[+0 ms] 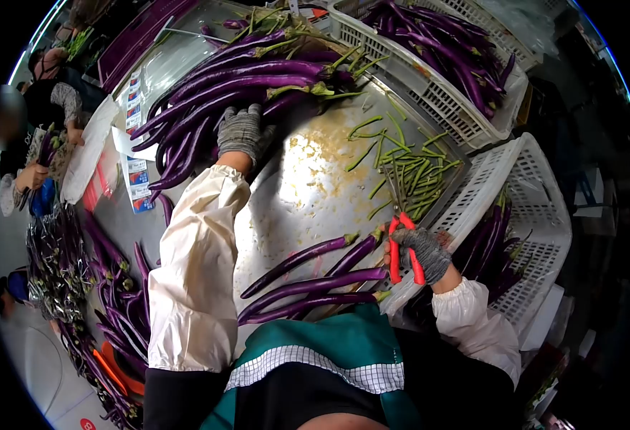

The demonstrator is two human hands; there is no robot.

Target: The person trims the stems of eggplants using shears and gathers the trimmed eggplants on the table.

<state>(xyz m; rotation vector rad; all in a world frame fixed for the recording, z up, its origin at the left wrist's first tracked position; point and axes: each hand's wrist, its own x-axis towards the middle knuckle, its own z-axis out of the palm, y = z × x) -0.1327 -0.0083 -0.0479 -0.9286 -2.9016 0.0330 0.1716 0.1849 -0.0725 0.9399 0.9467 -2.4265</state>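
My left hand (240,134), in a grey knit glove, lies on a pile of long purple eggplants (229,79), its fingers curled over an eggplant at the near side. Part of its grip is hidden under the palm. In my gloved right hand (427,252) is a pair of scissors with red handles (417,266); the slim metal blades point away from me, over a heap of cut green stems (422,172). Nearer my body, several loose eggplants (311,287) lie on the metal table, their stem ends towards my right hand.
Behind the stems stands a white crate (408,57) holding eggplants. Another white crate (537,186) stands at the right with more inside. A strip of printed labels (139,179) lies on the metal table (315,165). At far left, another person (50,107) holds eggplants.
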